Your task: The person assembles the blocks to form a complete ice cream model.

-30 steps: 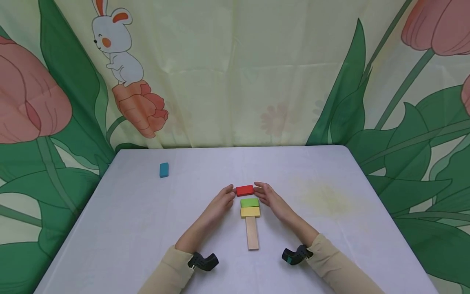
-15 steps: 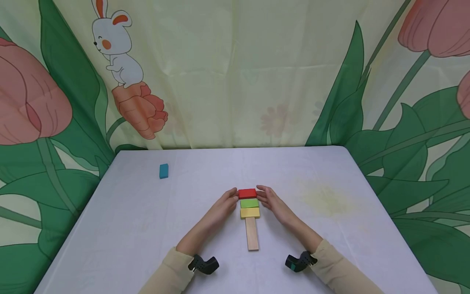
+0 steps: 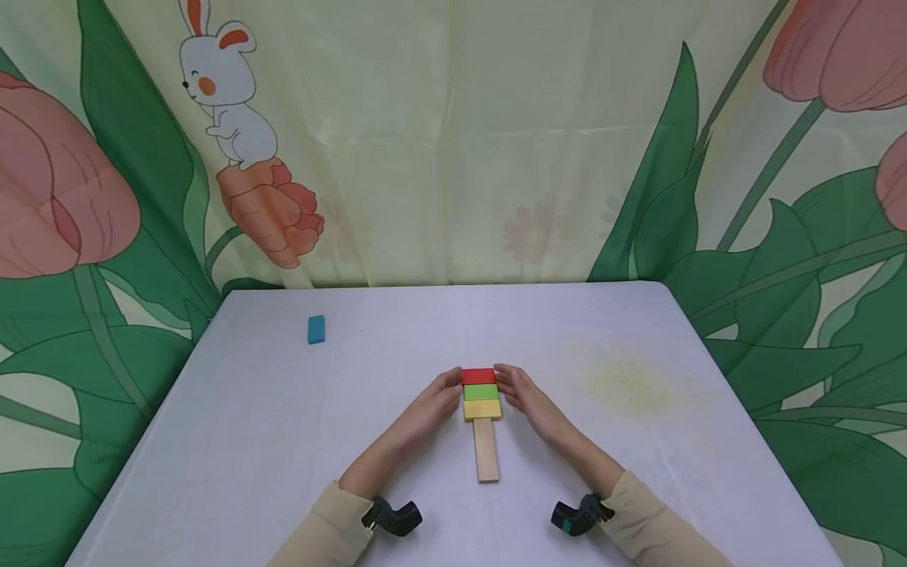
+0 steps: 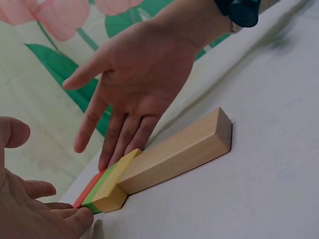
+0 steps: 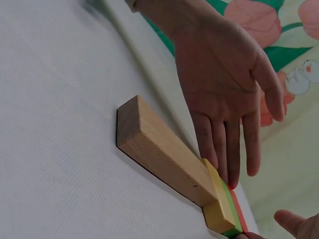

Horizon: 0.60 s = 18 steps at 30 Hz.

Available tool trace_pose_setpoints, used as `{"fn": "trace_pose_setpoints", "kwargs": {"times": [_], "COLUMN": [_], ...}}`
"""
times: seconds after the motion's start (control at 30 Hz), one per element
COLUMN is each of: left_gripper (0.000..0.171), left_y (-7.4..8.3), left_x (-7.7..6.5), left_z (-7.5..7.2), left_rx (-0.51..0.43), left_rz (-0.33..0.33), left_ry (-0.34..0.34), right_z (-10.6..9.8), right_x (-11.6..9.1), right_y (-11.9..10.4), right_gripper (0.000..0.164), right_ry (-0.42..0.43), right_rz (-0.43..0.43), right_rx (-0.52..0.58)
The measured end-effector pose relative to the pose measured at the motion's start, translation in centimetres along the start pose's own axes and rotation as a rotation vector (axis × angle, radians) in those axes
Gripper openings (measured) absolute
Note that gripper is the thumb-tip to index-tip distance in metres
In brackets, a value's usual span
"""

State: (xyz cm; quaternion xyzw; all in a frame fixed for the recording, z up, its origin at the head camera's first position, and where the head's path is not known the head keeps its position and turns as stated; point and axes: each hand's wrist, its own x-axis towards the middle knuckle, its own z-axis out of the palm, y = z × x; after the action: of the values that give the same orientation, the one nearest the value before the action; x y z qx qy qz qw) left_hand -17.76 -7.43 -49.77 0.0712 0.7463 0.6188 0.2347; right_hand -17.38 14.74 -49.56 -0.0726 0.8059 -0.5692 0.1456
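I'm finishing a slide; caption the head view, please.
Left hand and right hand flank the red block, aligned with green block, yellow block and wooden block.

One left grip [image 3: 432, 403], bare, straight-fingered, palm inward; one right grip [image 3: 530, 402], likewise, palm opposite. Two forearms [image 3: 379, 461], converging away from the body.

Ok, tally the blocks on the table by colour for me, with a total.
Red block: 1
Green block: 1
Yellow block: 1
Plain wooden block: 1
Blue block: 1
Total: 5
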Motion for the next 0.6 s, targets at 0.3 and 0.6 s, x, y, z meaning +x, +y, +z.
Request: {"fn": "trace_pose_setpoints", "kwargs": {"times": [0.3, 0.6], "left_gripper": [0.059, 0.059], "left_y": [-0.46, -0.70], "left_x": [-0.31, -0.40], "left_z": [-0.04, -0.49], "left_rx": [-0.005, 0.067], "left_rz": [0.024, 0.017], "left_ry": [-0.018, -0.001], "right_z": [0.20, 0.03], "right_x": [-0.22, -0.36], "right_y": [0.18, 0.40], "right_gripper": [0.062, 0.057], "right_ry": [-0.001, 0.032], "right_rz": [-0.001, 0.003], "right_rx": [0.010, -0.095]}}
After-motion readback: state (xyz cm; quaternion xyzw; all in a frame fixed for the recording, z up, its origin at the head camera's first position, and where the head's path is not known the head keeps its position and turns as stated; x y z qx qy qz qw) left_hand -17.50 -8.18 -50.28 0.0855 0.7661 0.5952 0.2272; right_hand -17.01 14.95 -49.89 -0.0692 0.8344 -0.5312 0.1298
